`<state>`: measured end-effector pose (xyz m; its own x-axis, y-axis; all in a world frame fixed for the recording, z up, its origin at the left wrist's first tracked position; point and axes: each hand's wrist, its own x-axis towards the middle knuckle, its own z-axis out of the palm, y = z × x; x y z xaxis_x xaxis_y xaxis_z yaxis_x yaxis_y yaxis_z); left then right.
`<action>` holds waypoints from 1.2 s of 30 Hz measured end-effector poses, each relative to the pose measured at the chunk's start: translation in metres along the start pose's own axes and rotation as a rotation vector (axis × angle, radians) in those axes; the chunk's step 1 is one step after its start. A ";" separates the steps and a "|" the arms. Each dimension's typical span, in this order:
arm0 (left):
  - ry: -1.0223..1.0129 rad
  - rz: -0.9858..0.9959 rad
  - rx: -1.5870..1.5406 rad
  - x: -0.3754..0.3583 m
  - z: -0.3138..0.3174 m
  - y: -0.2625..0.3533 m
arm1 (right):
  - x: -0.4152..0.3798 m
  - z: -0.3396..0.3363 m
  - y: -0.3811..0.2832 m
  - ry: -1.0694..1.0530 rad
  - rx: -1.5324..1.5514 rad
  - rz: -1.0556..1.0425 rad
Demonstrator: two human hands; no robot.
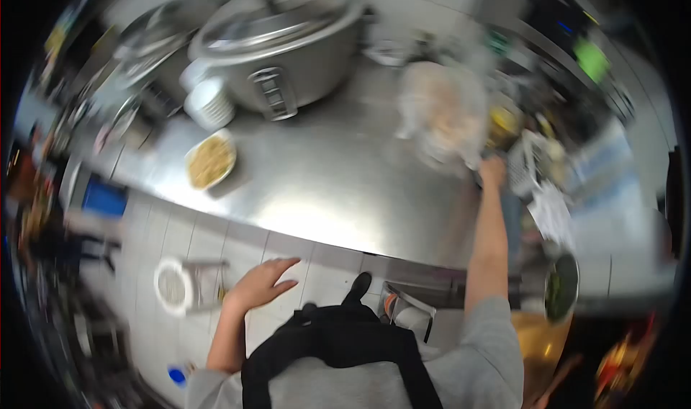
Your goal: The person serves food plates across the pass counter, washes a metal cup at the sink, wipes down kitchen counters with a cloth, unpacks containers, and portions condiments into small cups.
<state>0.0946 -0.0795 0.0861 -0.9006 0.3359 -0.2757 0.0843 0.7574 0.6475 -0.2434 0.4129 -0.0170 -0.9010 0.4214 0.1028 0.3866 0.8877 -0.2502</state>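
My left hand [268, 284] hangs in front of the counter, over the tiled floor, empty with thumb and fingers apart. My right arm reaches across the steel counter [324, 193]. At its end, my right hand [492, 171] is right at the lower right edge of a clear plastic bag [443, 114] with pale contents. A white perforated basket [524, 168] stands just right of that hand. The fingers are smeared by motion, so I cannot tell whether they grip anything. A white bowl of yellowish food [211, 162] sits toward the counter's left side.
A large lidded rice cooker [309, 67] stands at the back, with stacked white bowls [209, 103] beside it. A white stool [175, 286] is on the floor at left. An oval dish of greens [561, 286] lies at right. A person's hand [565, 376] shows at lower right.
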 end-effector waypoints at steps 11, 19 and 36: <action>0.309 -0.412 -0.640 -0.027 -0.026 -0.076 | -0.158 0.037 -0.068 -0.107 0.108 -0.442; 0.672 -0.488 -1.465 0.013 -0.098 -0.264 | -0.297 -0.010 -0.150 -0.394 0.518 -1.087; 0.441 -0.222 -1.467 0.082 -0.115 -0.345 | -0.311 -0.027 -0.201 0.163 0.410 -0.219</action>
<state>-0.0576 -0.3778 -0.0783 -0.9103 -0.0906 -0.4039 -0.3040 -0.5160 0.8009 -0.0352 0.1088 0.0276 -0.8973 0.2855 0.3366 0.0525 0.8263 -0.5608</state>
